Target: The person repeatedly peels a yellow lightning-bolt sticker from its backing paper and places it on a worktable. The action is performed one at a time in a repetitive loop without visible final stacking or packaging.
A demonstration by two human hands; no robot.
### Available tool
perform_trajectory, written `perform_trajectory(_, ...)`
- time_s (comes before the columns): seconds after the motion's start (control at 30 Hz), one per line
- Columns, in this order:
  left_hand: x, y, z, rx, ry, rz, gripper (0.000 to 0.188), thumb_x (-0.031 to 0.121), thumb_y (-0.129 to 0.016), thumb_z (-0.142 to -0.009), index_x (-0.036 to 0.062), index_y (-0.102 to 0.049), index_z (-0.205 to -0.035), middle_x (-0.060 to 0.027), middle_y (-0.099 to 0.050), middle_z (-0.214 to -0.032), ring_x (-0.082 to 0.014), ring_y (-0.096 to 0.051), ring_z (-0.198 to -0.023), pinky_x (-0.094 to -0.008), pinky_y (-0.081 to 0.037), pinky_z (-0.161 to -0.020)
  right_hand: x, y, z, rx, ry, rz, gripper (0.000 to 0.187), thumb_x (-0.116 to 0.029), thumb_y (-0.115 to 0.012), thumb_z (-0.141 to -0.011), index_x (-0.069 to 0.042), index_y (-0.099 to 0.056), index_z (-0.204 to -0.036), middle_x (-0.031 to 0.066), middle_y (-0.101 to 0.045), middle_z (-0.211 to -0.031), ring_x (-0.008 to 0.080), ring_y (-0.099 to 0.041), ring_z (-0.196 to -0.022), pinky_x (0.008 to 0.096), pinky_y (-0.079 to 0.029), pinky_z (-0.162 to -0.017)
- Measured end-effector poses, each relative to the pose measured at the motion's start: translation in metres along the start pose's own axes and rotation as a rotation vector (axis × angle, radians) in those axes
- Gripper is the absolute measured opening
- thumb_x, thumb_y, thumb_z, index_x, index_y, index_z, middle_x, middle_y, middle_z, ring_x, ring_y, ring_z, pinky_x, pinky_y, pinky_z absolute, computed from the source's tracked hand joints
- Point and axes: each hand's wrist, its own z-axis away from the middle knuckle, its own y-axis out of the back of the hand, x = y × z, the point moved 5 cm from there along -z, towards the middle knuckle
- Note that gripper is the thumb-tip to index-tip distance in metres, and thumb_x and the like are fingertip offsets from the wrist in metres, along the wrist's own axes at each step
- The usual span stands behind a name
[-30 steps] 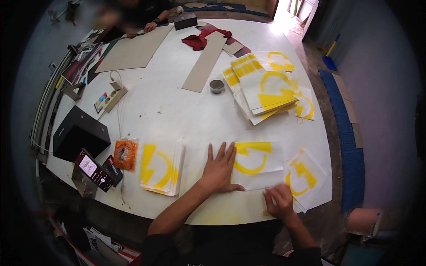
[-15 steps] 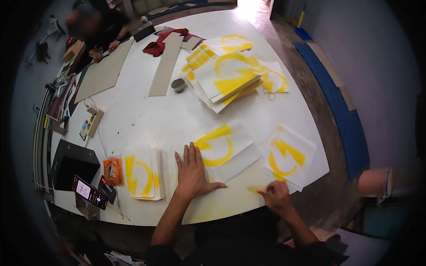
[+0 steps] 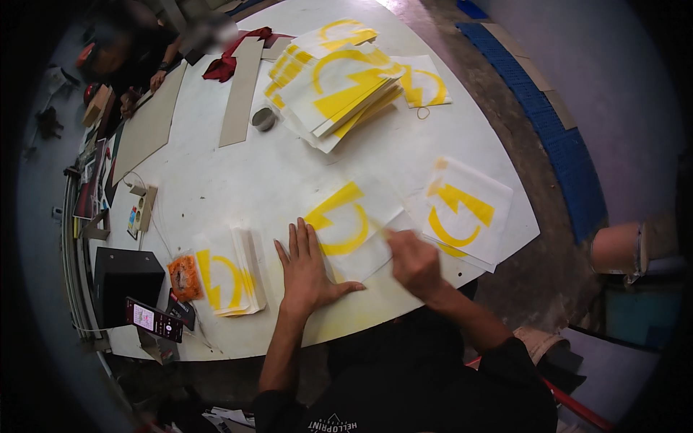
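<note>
My left hand (image 3: 305, 270) lies flat with fingers spread, its fingertips at the left edge of a white paper piece (image 3: 352, 249) with a yellow lightning-bolt-and-arc print. The piece's lower right side shows a plain white flap. My right hand (image 3: 415, 261) is closed and motion-blurred over that flap. A thin, pale yellowish streak shows at its fingertips; I cannot make out what it is. To the right lie similar printed white pieces (image 3: 473, 209), overlapping. Left of my left hand stands a neat stack of printed white pieces (image 3: 229, 274).
A large pile of printed pieces (image 3: 339, 90) occupies the table's far side beside a small round cup (image 3: 264, 119). Grey boards (image 3: 242, 94) lie farther left. A phone (image 3: 153, 319), black box (image 3: 128, 281) and orange packet (image 3: 185, 278) sit near left. A person works at the far left.
My right hand has moved up and left from the bare tabletop onto the flap of the paper piece. My left hand stays spread in place. The whole view has shifted slightly.
</note>
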Motion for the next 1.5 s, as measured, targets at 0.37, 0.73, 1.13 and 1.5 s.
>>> perform_trajectory(0.37, -0.009, -0.012, 0.013, 0.052, -0.020, 0.072, 0.169, 0.091, -0.081, -0.053, -0.0160, -0.013, -0.164, -0.0338, -0.010, -0.175, -0.0473, -0.004, -0.165, -0.0737, -0.001, -0.126, 0.046, -0.072, -0.069, -0.119, -0.293, 0.208, 0.016, -0.010, -0.067, -0.099, -0.001, -0.069, -0.113, 0.0158, -0.068, -0.093, 0.0362, -0.071, -0.066, 0.0435, -0.058, -0.055)
perform_trajectory(0.73, -0.019, -0.001, 0.010, -0.001, -0.071, 0.045, 0.165, 0.085, -0.086, -0.054, -0.0113, -0.012, -0.167, -0.0287, -0.009, -0.177, -0.0463, -0.005, -0.165, -0.0736, -0.003, -0.127, 0.108, -0.058, -0.076, -0.099, -0.344, 0.341, 0.035, -0.016, -0.072, -0.096, -0.004, -0.069, -0.128, 0.0131, -0.072, -0.101, 0.0334, -0.073, -0.080, 0.0436, -0.059, -0.070)
perform_trajectory(1.13, -0.019, -0.006, 0.019, 0.449, -0.278, 0.118, 0.064, 0.018, -0.083, -0.089, 0.0030, -0.060, -0.147, -0.0147, -0.068, -0.140, -0.0313, -0.060, -0.139, -0.0576, -0.030, -0.126, 0.017, -0.035, -0.034, -0.533, 0.187, -0.086, 0.045, -0.008, -0.078, -0.089, -0.006, -0.070, -0.133, 0.0120, -0.071, -0.128, 0.0301, -0.059, -0.135, 0.0550, -0.039, -0.120)
perform_trajectory(1.5, -0.013, -0.025, 0.043, 0.619, -0.294, 0.129, 0.048, 0.011, -0.082, -0.086, 0.0053, -0.072, -0.132, -0.0152, -0.070, -0.137, -0.0364, -0.063, -0.131, -0.0536, -0.049, -0.115, 0.008, -0.030, -0.001, -0.465, 0.328, -0.040, 0.033, -0.016, -0.077, -0.092, -0.005, -0.076, -0.123, 0.0095, -0.071, -0.129, 0.0297, -0.062, -0.130, 0.0552, -0.042, -0.118)
